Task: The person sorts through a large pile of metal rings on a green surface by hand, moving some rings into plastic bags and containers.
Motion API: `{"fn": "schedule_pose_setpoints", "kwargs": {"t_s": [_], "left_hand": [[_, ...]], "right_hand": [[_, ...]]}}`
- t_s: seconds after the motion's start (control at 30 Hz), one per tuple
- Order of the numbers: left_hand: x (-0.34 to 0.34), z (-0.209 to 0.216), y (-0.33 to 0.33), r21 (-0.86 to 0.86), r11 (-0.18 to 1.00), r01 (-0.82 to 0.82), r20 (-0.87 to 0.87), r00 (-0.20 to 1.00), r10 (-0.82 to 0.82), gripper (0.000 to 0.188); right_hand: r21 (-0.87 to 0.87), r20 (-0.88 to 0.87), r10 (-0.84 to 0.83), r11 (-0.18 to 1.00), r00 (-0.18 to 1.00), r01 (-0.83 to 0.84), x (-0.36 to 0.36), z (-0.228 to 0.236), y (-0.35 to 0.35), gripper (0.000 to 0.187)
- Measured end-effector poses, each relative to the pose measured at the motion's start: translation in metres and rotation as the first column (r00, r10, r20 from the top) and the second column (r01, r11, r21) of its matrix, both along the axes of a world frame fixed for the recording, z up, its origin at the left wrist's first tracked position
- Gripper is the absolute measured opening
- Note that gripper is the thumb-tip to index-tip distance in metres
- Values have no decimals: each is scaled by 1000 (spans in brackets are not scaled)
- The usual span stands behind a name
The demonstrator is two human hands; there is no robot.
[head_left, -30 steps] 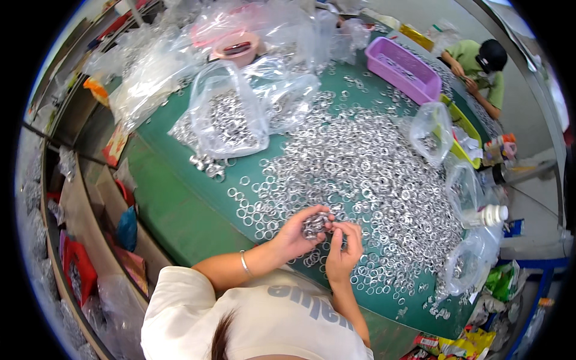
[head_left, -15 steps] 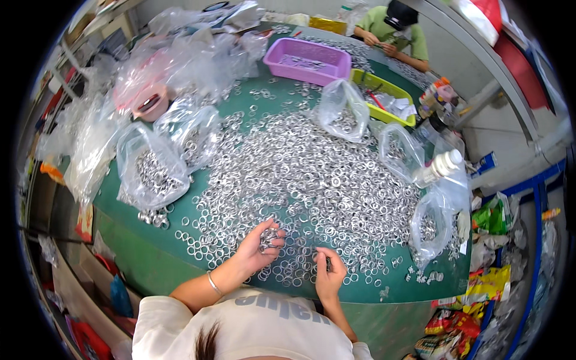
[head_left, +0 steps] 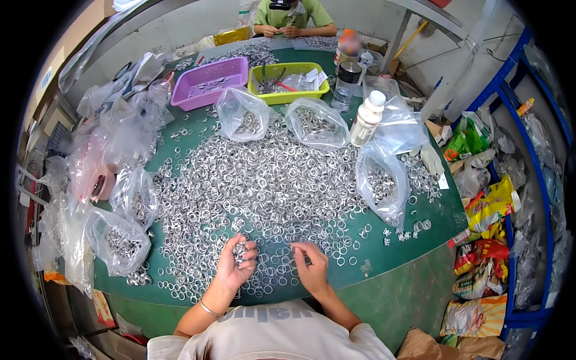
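A broad heap of small silver metal rings [head_left: 264, 180] covers the middle of the green table. At its near edge my left hand [head_left: 231, 267] is turned palm up, its fingers curled around a clutch of metal rings [head_left: 242, 254]. To the right, my right hand [head_left: 312, 267] hovers over loosely scattered rings, thumb and forefinger drawn together. Whatever that pinch holds, if anything, is too small to make out. Between the two hands, single rings lie spread on the green surface.
Clear bags of rings lie around the heap, including one bag [head_left: 382, 186] at right and another [head_left: 117, 240] at left. Behind are a purple basin [head_left: 210, 84], a yellow-green basket [head_left: 289, 96], a white bottle [head_left: 367, 119] and a water bottle [head_left: 346, 87]. A co-worker [head_left: 294, 18] sits opposite.
The view has swung to the right, so the table and its contents sit further left. My left hand still holds rings; my right hand's fingers have shifted and now point more toward the left.
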State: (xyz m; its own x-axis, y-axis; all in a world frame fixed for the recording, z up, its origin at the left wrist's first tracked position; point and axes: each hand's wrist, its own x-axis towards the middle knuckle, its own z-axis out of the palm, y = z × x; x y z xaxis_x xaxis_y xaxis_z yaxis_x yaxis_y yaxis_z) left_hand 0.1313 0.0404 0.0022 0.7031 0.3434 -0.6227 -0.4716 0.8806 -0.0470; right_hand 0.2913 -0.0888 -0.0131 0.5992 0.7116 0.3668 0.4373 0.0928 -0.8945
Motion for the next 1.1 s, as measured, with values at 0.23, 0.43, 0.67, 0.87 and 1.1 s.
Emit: {"fn": "schedule_pose_setpoints", "kwargs": {"t_s": [0.23,0.43,0.67,0.87,1.1], "left_hand": [[23,8,-7,29,997,70,3,998,-70,15],[65,9,8,89,992,85,-37,996,-82,15],[235,41,128,372,925,-82,-82,989,121,32],[275,90,120,617,786,30,-167,981,93,56],[151,71,79,867,469,169,-207,978,31,31]], "right_hand": [[3,20,19,1000,1000,-19,5,-4,-3,12],[8,-23,31,999,999,-31,14,1,-5,11],[12,-6,64,998,998,-64,21,5,-7,12],[16,-58,7,1000,998,-6,25,9,-17,12],[-123,-221,-102,990,970,76,34,9,-38,12]]}}
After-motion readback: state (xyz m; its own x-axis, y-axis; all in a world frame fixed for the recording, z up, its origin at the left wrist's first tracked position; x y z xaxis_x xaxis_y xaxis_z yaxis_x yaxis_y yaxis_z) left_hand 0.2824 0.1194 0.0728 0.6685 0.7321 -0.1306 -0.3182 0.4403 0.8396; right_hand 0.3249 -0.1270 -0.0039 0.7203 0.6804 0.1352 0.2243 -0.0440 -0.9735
